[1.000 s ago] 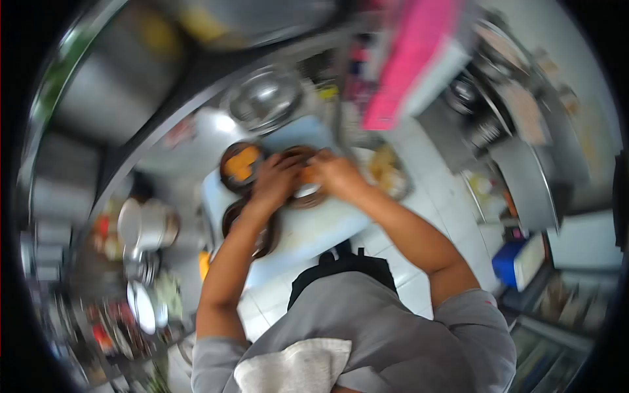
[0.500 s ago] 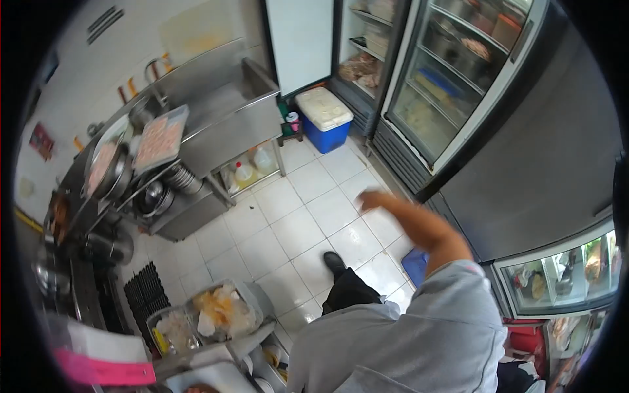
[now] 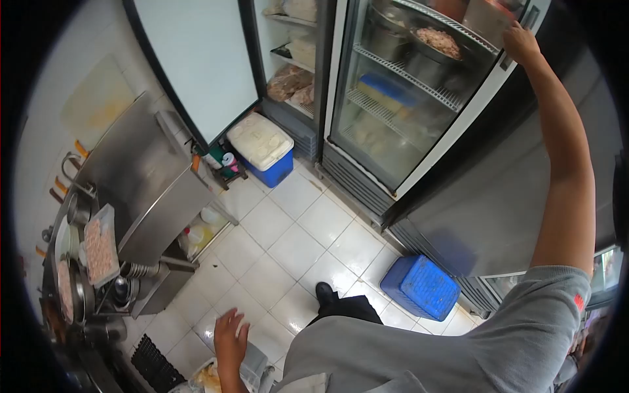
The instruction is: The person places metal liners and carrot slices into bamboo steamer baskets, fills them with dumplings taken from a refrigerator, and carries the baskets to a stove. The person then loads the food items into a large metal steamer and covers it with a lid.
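Note:
My right hand (image 3: pixel 522 44) reaches up to the glass-door fridge (image 3: pixel 427 160) and is wrapped round the vertical door handle (image 3: pixel 533 18) at the edge of the door. That door looks shut. Through its glass, a pot of pinkish chopped meat (image 3: pixel 438 42) and a tub with a blue lid (image 3: pixel 388 90) show on the wire shelves. Down at the lower left, my left hand (image 3: pixel 230 339) holds nothing, its fingers apart. It hovers above a grey bin (image 3: pixel 254 360) with yellowish scraps in it.
A white fridge door (image 3: pixel 196 62) stands open by a white-lidded blue cooler (image 3: pixel 261 143). A blue crate (image 3: pixel 421 286) sits on the tiled floor by the steel cabinet. To the left are a steel sink (image 3: pixel 147 190), a tray of pink meat (image 3: pixel 100 246) and a black mat (image 3: pixel 156 363).
My right arm has risen from over the floor to the fridge handle, and the hand has closed on it. My left hand has come into view. The view has turned right.

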A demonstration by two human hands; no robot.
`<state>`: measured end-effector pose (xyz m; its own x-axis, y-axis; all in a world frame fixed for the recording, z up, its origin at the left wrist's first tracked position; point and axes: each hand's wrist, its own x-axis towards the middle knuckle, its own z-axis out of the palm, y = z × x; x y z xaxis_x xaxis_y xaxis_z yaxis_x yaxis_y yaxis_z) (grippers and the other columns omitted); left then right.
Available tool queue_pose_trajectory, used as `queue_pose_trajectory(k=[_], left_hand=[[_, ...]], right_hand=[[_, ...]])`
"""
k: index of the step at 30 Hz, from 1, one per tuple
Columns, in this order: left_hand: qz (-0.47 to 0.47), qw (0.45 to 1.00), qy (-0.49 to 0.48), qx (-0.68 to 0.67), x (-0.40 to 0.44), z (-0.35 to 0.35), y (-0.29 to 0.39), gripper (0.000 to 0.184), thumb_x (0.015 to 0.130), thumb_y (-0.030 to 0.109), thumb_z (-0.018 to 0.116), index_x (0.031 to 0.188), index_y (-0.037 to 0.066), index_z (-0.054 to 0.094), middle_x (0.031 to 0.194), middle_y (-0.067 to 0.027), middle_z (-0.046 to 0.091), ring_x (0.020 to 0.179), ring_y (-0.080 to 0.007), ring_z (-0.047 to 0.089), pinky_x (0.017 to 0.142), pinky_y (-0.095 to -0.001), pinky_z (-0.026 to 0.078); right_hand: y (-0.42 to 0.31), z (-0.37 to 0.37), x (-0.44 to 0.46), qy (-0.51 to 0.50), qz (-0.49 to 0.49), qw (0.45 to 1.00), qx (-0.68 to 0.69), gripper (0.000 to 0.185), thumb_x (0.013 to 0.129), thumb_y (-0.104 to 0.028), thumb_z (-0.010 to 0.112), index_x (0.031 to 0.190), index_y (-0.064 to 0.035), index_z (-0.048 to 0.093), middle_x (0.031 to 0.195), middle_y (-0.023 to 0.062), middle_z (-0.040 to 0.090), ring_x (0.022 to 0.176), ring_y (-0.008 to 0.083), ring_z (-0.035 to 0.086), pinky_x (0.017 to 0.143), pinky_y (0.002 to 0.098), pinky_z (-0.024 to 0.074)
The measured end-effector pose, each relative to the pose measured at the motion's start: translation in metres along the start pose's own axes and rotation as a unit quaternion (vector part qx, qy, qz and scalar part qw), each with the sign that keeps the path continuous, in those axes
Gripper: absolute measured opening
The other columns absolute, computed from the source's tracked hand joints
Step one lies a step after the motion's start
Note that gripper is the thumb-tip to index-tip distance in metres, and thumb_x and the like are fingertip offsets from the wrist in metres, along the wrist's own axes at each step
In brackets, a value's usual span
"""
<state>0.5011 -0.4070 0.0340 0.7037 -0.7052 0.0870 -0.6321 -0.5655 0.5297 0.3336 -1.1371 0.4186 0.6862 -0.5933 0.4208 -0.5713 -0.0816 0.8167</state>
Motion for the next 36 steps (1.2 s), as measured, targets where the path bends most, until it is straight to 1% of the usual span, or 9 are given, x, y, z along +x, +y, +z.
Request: queue_pose_trajectory(k=[8, 10, 13, 15, 19, 22, 31, 33, 36], left_hand=[[0.121, 0.968, 0.025, -0.218, 0.206, 0.026, 0.072, 0.032, 0.08, 0.006, 0.062, 0.112, 0.002, 0.059, 0.125, -0.0137, 0.051, 0.111, -0.027, 0.052, 0.092, -0.0343, 0.041], [0.116, 0.948, 0.018, -0.297, 0.255, 0.063, 0.089, 0.034, 0.085, 0.011, 0.058, 0.117, 0.003, 0.055, 0.128, -0.0131, 0.049, 0.116, -0.0254, 0.048, 0.095, -0.0334, 0.038], [0.043, 0.889, -0.033, -0.455, 0.306, 0.125, 0.111, 0.039, 0.092, 0.019, 0.049, 0.127, 0.005, 0.046, 0.133, -0.0114, 0.045, 0.122, -0.023, 0.042, 0.099, -0.0324, 0.033], [-0.004, 0.847, -0.086, -0.525, 0.342, 0.16, 0.119, 0.041, 0.095, 0.024, 0.044, 0.132, 0.006, 0.041, 0.134, -0.0104, 0.044, 0.124, -0.0221, 0.04, 0.101, -0.0322, 0.031], [-0.125, 0.829, -0.047, -0.543, 0.383, 0.251, 0.045, 0.045, 0.096, 0.03, 0.039, 0.132, 0.004, 0.04, 0.133, -0.0138, 0.042, 0.122, -0.0214, 0.04, 0.099, -0.0395, 0.034], [-0.26, 0.81, -0.037, -0.524, 0.411, 0.277, -0.045, 0.043, 0.095, 0.029, 0.041, 0.131, 0.005, 0.041, 0.132, -0.0131, 0.043, 0.119, -0.0204, 0.042, 0.096, -0.0392, 0.036], [-0.474, 0.753, 0.083, -0.448, 0.495, 0.171, -0.304, 0.04, 0.092, 0.025, 0.047, 0.127, 0.007, 0.043, 0.127, -0.011, 0.047, 0.111, -0.0174, 0.048, 0.087, -0.0383, 0.04], [-0.49, 0.752, 0.102, -0.43, 0.512, 0.147, -0.34, 0.039, 0.091, 0.024, 0.048, 0.126, 0.008, 0.044, 0.126, -0.0105, 0.048, 0.109, -0.0168, 0.049, 0.085, -0.038, 0.041], [-0.502, 0.756, 0.1, -0.408, 0.529, 0.13, -0.378, 0.038, 0.09, 0.023, 0.05, 0.125, 0.009, 0.045, 0.124, -0.0099, 0.049, 0.107, -0.0158, 0.051, 0.082, -0.0377, 0.043]], right_hand=[[-0.028, -0.104, -0.045, -0.055, 0.013, 0.99, 0.13, 0.029, 0.083, -0.026, 0.06, 0.076, 0.0013, 0.064, 0.089, 0.0158, 0.065, 0.087, 0.0298, 0.062, 0.073, 0.0395, 0.051], [-0.042, -0.152, -0.088, 0.145, 0.019, 0.946, 0.291, 0.037, 0.086, -0.032, 0.057, 0.075, 0.0034, 0.062, 0.087, 0.0139, 0.063, 0.081, 0.0264, 0.062, 0.069, 0.0357, 0.0498], [-0.086, -0.19, -0.158, 0.338, 0.104, 0.668, 0.655, 0.029, 0.085, -0.018, 0.052, 0.07, 0.0056, 0.058, 0.076, 0.0133, 0.062, 0.071, 0.0255, 0.062, 0.06, 0.0312, 0.0489], [-0.102, -0.124, -0.18, 0.297, -0.158, 0.426, 0.84, 0.018, 0.08, -0.012, 0.055, 0.07, 0.002, 0.06, 0.069, 0.0094, 0.063, 0.061, 0.018, 0.059, 0.053, 0.027, 0.0456], [-0.247, -0.025, -0.161, -0.106, 0.115, 0.325, 0.933, 0.024, 0.09, -0.024, 0.054, 0.081, -0.0025, 0.061, 0.071, 0.0034, 0.062, 0.069, 0.0102, 0.06, 0.06, 0.0246, 0.0491], [-0.372, 0.07, -0.106, 0.004, 0.219, 0.746, 0.629, 0.024, 0.084, -0.022, 0.059, 0.099, -0.0033, 0.063, 0.104, 0.014, 0.062, 0.093, 0.0264, 0.061, 0.08, 0.0377, 0.05], [-0.407, 0.225, 0.028, -0.083, 0.124, 0.891, 0.429, 0.028, 0.084, -0.025, 0.051, 0.102, -0.008, 0.063, 0.113, 0.0181, 0.057, 0.103, 0.0344, 0.055, 0.089, 0.0448, 0.0454], [-0.411, 0.239, 0.028, 0.253, 0.141, 0.956, 0.053, 0.031, 0.089, -0.035, 0.05, 0.107, -0.0113, 0.059, 0.107, 0.0129, 0.061, 0.095, 0.0324, 0.058, 0.085, 0.0396, 0.0475], [-0.391, 0.22, 0.046, -0.11, 0.136, 0.895, 0.41, 0.03, 0.088, -0.035, 0.052, 0.105, -0.0117, 0.061, 0.101, 0.0145, 0.063, 0.087, 0.0321, 0.062, 0.076, 0.0418, 0.0485]])
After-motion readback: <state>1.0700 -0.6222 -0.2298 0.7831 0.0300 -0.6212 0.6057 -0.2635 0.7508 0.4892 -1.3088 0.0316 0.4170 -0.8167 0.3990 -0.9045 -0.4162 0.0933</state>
